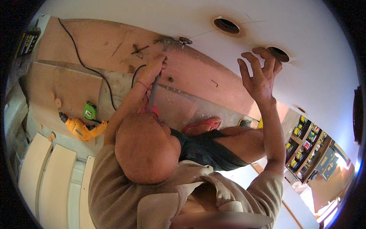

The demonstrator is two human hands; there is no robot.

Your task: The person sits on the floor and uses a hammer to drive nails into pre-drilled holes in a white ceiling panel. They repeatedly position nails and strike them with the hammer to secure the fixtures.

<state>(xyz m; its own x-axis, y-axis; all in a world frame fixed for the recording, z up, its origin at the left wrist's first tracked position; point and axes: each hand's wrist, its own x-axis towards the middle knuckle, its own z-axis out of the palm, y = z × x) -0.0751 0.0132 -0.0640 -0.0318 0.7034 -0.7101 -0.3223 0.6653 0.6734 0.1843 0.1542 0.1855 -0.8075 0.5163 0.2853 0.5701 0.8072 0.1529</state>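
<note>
My right hand (263, 78) is raised to the white panel (183, 21), its fingers bent and apart. Its fingertips touch the rim of a round cut hole (278, 54). To the left of that is a second hole (226, 25) with brown, dusty edges. Down by the brown board, my left hand (155, 68) is closed around a long grey bar (154, 91) that looks like a file. Part of the bar is hidden by my fingers. Beside the panel's lower edge sits a small dark disc with a metal stem (185, 41).
An orange corded drill (82, 128) and a green tape measure (89, 110) lie at the left. A black cable (82, 63) crosses the boards. A hex key (215, 83) rests on the brown board (190, 74). Cream slats (57, 179) stand lower left; stocked shelves (305, 147) are at right.
</note>
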